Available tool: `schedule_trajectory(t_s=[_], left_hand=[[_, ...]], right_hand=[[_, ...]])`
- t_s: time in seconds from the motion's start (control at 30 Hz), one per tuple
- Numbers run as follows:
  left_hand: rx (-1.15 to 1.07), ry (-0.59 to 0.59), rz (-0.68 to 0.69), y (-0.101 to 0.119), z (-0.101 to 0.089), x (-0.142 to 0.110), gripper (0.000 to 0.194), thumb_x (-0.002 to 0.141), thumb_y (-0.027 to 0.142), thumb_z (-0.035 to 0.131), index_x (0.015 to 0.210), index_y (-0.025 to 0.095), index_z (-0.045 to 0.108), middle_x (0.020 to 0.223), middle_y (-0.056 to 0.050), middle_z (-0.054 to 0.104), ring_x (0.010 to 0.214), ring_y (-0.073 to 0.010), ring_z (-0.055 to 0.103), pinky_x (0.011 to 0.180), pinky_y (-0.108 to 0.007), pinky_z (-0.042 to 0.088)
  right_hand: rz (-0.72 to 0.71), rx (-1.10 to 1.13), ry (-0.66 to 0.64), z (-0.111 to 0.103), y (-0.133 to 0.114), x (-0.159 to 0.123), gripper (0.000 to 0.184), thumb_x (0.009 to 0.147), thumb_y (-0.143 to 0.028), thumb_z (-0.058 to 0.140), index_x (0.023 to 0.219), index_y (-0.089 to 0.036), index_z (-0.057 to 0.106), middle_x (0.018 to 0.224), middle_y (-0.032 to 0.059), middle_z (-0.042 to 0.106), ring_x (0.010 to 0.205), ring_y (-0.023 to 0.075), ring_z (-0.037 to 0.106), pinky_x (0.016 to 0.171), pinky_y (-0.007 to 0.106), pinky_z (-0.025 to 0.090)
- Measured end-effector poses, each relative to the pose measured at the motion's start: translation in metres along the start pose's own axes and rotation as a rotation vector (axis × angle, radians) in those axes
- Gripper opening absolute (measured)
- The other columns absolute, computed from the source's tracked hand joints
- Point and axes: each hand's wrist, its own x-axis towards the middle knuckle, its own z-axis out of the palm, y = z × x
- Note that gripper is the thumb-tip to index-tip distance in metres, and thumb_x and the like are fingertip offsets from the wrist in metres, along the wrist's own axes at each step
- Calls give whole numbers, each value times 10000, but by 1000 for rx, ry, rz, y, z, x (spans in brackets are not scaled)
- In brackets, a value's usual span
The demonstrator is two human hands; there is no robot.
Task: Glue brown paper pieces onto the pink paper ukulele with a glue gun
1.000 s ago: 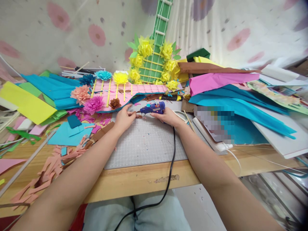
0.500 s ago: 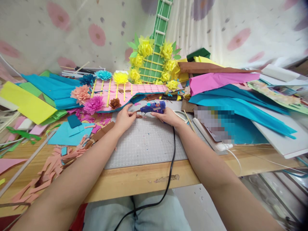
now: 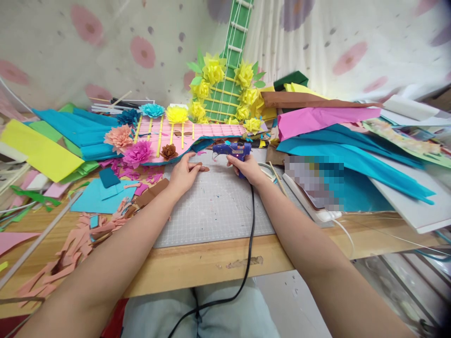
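Note:
My right hand [image 3: 248,168] is wrapped round the grip of a blue glue gun [image 3: 230,150], its nozzle pointing left above the mat. A black cord [image 3: 251,225] hangs from its handle. My left hand [image 3: 185,174] pinches a small brown paper piece [image 3: 203,168] that pokes out past the fingertips. Just beyond that hand lies a pink paper guitar [image 3: 202,131] with yellow strips, strings and a blue edge. Paper flowers sit on it, among them a brown flower [image 3: 168,151] and a magenta flower [image 3: 137,154]. Under both hands is a grey cutting mat [image 3: 214,211].
A green guitar [image 3: 225,89] with yellow flowers stands upright behind. Folded blue paper [image 3: 338,141] and pink paper [image 3: 324,119] are piled at right, near a white power strip [image 3: 324,213]. Peach paper scraps [image 3: 70,249] and a turquoise sheet [image 3: 88,199] lie at left.
The glue gun has moved right in my right hand, away from the brown paper piece. My left hand stays almost where it was, still pinching the piece.

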Motion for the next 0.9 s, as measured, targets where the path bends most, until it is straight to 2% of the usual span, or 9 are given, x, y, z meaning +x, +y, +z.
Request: schedule_trajectory(t_s=[0.1, 0.2, 0.3, 0.4, 0.5, 0.63, 0.73, 0.83, 0.9], left_hand=[[-113, 30, -26, -6, 2, 3, 270, 800, 229, 588, 1065, 198, 546, 854, -57, 746, 918, -194, 688, 858, -334, 469], [-189, 53, -24, -9, 4, 6, 108, 787, 253, 588, 872, 194, 558, 835, -53, 736, 815, -173, 688, 776, -301, 484], [-224, 91, 5, -7, 3, 6, 91, 771, 272, 584, 796, 188, 561, 855, -49, 728, 757, -148, 659, 720, -274, 477], [-202, 164, 44, 2, 1, 4, 82, 729, 268, 610, 746, 188, 606, 859, -30, 710, 761, -134, 617, 698, -255, 462], [-247, 196, -51, 14, 0, 0, 105, 695, 288, 647, 738, 193, 661, 797, -20, 684, 702, -124, 570, 595, -236, 428], [-530, 153, -282, 31, 0, -5, 132, 677, 249, 670, 786, 176, 685, 814, -19, 668, 543, -60, 446, 435, -201, 297], [-790, 103, -416, 40, 0, -7, 93, 692, 183, 667, 781, 166, 683, 739, 16, 613, 428, -4, 279, 370, -182, 200], [-975, 44, -510, 47, 2, -10, 20, 739, 149, 649, 745, 148, 669, 630, 42, 520, 383, 20, 231, 326, -151, 151], [-1039, 6, -564, 51, 5, -13, 46, 778, 137, 626, 758, 143, 667, 578, 52, 466, 365, 26, 236, 310, -121, 144]], right_hand=[[20, -45, 138, 4, -1, 1, 436, 705, -629, 608, 650, -196, 595, 438, -30, 469, 423, 107, 435, 469, 267, 374], [23, -234, 191, 9, -4, 0, 443, 677, -631, 634, 707, -189, 627, 551, 27, 577, 591, 187, 580, 581, 306, 449], [28, -409, 243, 10, -4, 0, 470, 677, -634, 635, 775, -175, 646, 729, 109, 657, 783, 282, 642, 703, 382, 473], [49, -479, 319, 8, 0, 3, 499, 703, -639, 605, 844, -163, 644, 784, 142, 661, 847, 324, 641, 746, 425, 471], [30, -472, 347, 6, 4, 6, 502, 711, -607, 611, 939, -160, 624, 831, 138, 658, 878, 321, 631, 771, 443, 473], [-201, -488, 516, 4, -2, -1, 579, 714, -545, 637, 1137, -167, 521, 1073, 149, 610, 1022, 298, 574, 875, 469, 456], [-418, -511, 648, 11, -16, -15, 495, 796, -513, 561, 1166, -192, 488, 1178, 155, 536, 1131, 291, 510, 956, 495, 411], [-483, -354, 474, 29, -27, -27, 357, 828, -472, 530, 1080, -221, 501, 1080, 118, 563, 1028, 239, 559, 911, 432, 454], [-410, -139, 290, 44, -28, -30, 355, 798, -479, 573, 1033, -230, 481, 998, 81, 593, 898, 191, 597, 834, 373, 491]])
